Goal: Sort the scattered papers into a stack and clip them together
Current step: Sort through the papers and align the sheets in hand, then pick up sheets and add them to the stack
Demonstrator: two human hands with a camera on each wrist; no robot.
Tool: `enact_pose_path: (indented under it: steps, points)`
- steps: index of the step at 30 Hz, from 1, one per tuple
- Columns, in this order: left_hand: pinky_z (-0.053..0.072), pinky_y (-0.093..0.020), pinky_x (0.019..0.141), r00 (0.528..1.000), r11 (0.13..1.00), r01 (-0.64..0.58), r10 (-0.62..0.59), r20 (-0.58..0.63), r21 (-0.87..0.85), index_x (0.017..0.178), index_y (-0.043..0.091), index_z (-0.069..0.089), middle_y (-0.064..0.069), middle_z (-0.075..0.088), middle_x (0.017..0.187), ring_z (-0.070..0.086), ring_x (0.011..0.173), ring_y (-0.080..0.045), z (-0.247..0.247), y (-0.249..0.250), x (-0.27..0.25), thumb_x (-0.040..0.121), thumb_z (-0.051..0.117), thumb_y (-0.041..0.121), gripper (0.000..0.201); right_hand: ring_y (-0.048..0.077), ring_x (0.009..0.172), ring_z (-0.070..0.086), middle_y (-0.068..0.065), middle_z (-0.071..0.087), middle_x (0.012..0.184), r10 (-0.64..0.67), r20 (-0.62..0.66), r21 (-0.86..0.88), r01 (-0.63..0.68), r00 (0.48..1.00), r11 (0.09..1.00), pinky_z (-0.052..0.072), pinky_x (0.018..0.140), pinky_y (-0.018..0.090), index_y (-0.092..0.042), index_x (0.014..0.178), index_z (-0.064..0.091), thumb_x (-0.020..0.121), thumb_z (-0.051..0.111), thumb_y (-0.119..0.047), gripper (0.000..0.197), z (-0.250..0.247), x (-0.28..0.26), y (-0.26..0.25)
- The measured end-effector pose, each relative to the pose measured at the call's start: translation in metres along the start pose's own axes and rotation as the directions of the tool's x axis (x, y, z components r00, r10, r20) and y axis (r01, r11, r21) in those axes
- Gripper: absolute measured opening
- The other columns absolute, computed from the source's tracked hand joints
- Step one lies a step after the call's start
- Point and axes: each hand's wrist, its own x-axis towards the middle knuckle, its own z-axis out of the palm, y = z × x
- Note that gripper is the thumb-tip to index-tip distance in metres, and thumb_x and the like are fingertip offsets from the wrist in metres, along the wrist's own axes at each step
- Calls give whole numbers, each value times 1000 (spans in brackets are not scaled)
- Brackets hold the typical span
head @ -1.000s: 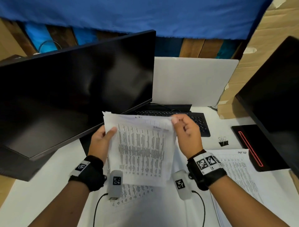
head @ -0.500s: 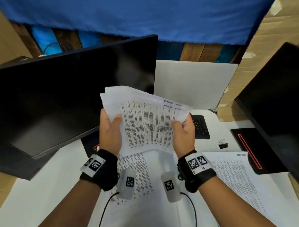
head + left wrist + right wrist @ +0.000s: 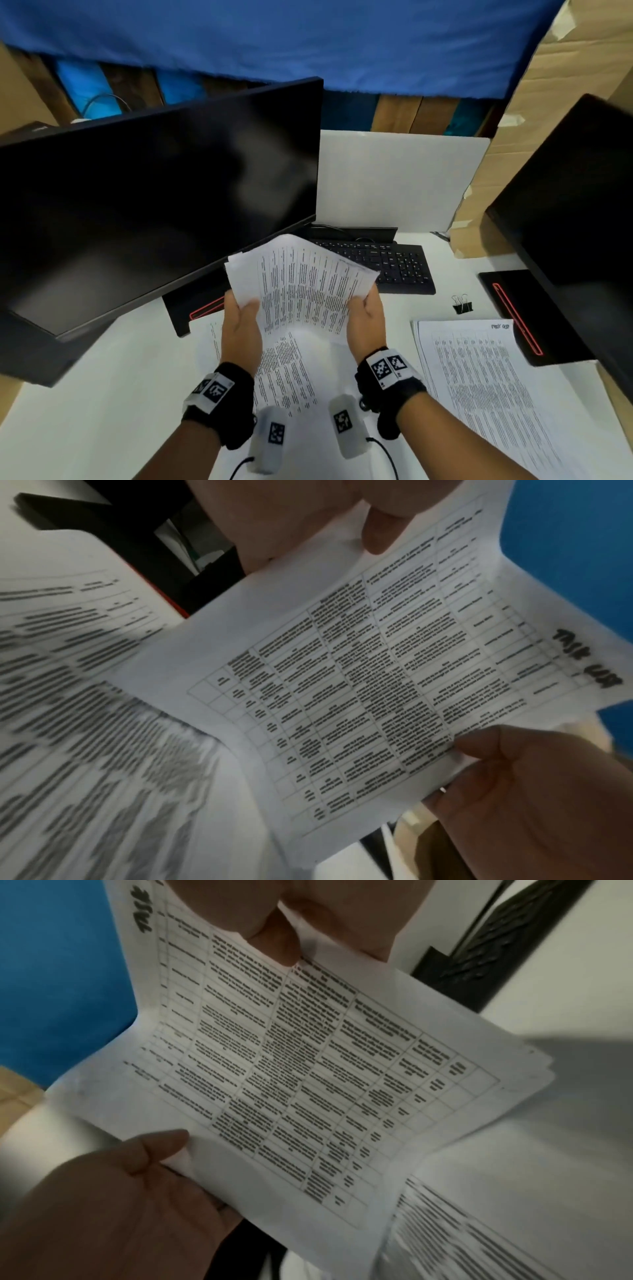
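The held sheaf of papers (image 3: 301, 291) is thin, matt white paper printed with black tables, limp enough to bow. The desk (image 3: 102, 394) at lower left looks smooth, matt white. The monitor screen (image 3: 154, 205) at left is glossy black, catching faint reflections. Top of frame, the blue cloth (image 3: 308, 41) looks soft and fuzzy-edged. At right, the cardboard (image 3: 548, 102) is dull brown; the binder clip (image 3: 462, 304) has black body, shiny wire handles.

Office desk: monitors (image 3: 154, 212), keyboard (image 3: 387, 265), printed papers (image 3: 479, 387).

light: even, indoor | head: edges bowed, monitors dark | wrists: dim, motion-blurred print
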Motion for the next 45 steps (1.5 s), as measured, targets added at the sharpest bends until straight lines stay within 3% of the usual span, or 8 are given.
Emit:
enact_pose_path:
  steps: [6, 10, 16, 21, 27, 35, 39, 45]
  points:
    - [41, -14, 71, 1000, 999, -22, 21, 20, 26, 121, 28, 46, 17, 59, 103, 56, 93, 1, 20, 8, -11, 101, 38, 9, 28, 4, 64, 53, -10, 62, 82, 1, -62, -27, -2, 998, 1000, 46, 56, 17, -18, 108, 52, 91, 39, 4, 31, -18, 1, -1]
    - [43, -27, 75, 986, 983, -63, 34, 166, 173, 112, 18, 52, 9, 63, 96, 59, 87, -12, 56, 5, -14, 98, 43, 12, 18, 12, 58, 54, -8, 63, 87, -38, -208, -106, 16, 977, 994, 46, 53, 30, -23, 118, 45, 91, 42, 3, 38, -75, 10, -13]
    - [45, -27, 62, 784, 883, 13, -300, 543, 469, 100, 23, 57, 0, 65, 84, 63, 72, -15, 97, -38, -28, 91, 54, 21, 9, 25, 72, 61, 9, 66, 91, 104, -412, -351, -263, 905, 899, 51, 64, 36, -31, 114, 50, 88, 41, -1, 41, -215, 22, 25]
    - [44, -26, 67, 918, 677, -59, -251, 306, 733, 100, 22, 57, 2, 64, 97, 63, 88, -20, 53, -64, 10, 86, 58, 18, 15, 28, 77, 56, 21, 63, 97, 241, -440, -481, -454, 865, 750, 48, 76, 42, -13, 120, 50, 90, 45, 1, 33, -301, 26, 78]
    - [43, -47, 98, 979, 395, 204, -97, -180, 896, 125, 20, 49, -16, 44, 131, 42, 122, -37, -26, -56, 64, 75, 75, 37, 58, 33, 71, 58, 19, 61, 83, 327, -477, -530, -564, 816, 634, 43, 64, 36, -22, 111, 47, 92, 45, -13, 21, -317, 24, 92]
    - [35, -44, 105, 995, -84, -47, -88, 40, 995, 144, 29, 32, -8, 35, 142, 35, 129, -31, -52, -52, 90, 74, 73, 43, 82, 43, 97, 59, 22, 61, 105, 399, -523, -659, -655, 753, 371, 41, 97, 56, -22, 124, 41, 79, 65, -23, 51, -296, 33, 103]
    - [37, -46, 103, 995, -145, -56, -94, 43, 988, 136, 28, 41, -8, 43, 135, 39, 125, -32, -57, -58, 100, 75, 70, 45, 70, 40, 121, 44, 21, 44, 137, 246, -574, -725, -624, 781, 290, 32, 101, 52, -18, 140, 33, 75, 66, -20, 73, -274, 29, 94]
    - [35, -47, 103, 993, -232, -83, -106, 59, 969, 132, 26, 48, -4, 54, 133, 46, 125, -29, -47, -58, 100, 85, 57, 42, 50, 35, 125, 40, 16, 41, 139, 110, -454, -865, -467, 884, 182, 33, 104, 51, -18, 141, 34, 81, 58, -25, 65, -245, 32, 92]
